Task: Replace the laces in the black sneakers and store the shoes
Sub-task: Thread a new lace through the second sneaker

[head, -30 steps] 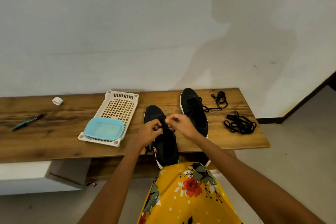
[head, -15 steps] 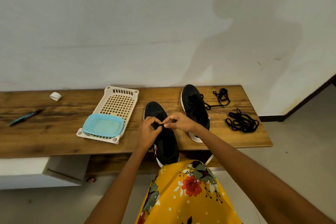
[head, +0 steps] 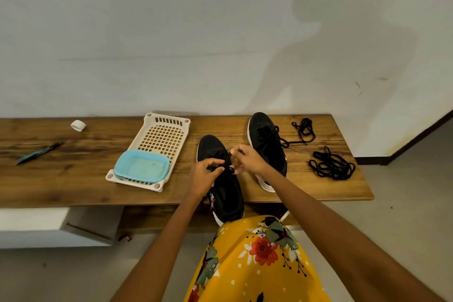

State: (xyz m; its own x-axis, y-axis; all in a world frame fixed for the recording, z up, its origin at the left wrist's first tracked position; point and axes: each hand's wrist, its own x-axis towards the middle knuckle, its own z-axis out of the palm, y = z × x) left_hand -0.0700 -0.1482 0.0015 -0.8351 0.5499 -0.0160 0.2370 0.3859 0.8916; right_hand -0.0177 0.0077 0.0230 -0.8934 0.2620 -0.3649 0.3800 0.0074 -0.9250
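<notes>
Two black sneakers lie on a wooden bench (head: 73,179). The nearer sneaker (head: 225,191) hangs its heel over the front edge. My left hand (head: 204,175) and my right hand (head: 246,160) meet over its lacing, each pinching a black lace (head: 230,168). The far sneaker (head: 266,144) stands to the right, with a loose lace end trailing off it. Further right lie a small black lace bundle (head: 304,129) and a bigger one (head: 331,167).
A cream plastic basket (head: 164,137) holding a light blue tub (head: 142,167) sits left of the shoes. A pen (head: 39,152) and a white cap (head: 78,125) lie at the left. The bench backs onto a white wall; yellow floral fabric (head: 255,265) covers my lap.
Both hands stay on the near sneaker's lace, with the fingers shifting slightly. The view has tilted, so the bench sits a little higher in frame than one second ago.
</notes>
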